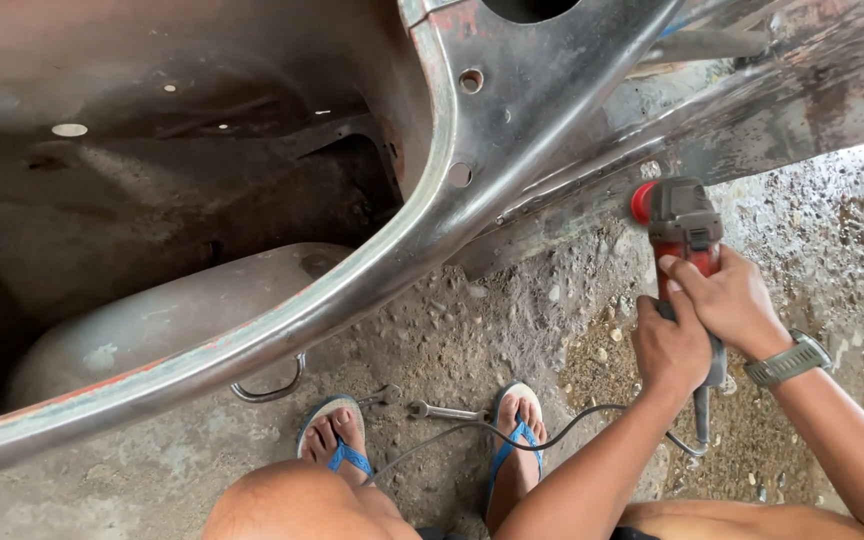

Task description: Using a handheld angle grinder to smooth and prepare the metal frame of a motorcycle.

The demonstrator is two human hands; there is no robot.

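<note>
Both hands (697,325) hiding grinder (682,225) body

Beneath you lies a rough dirt floor (512,330) strewn with small stones and grit. Daylight brightens the ground at far right (852,200), while the far left sinks into deep shadow (102,220). You see no walls, windows or furniture here.
</note>
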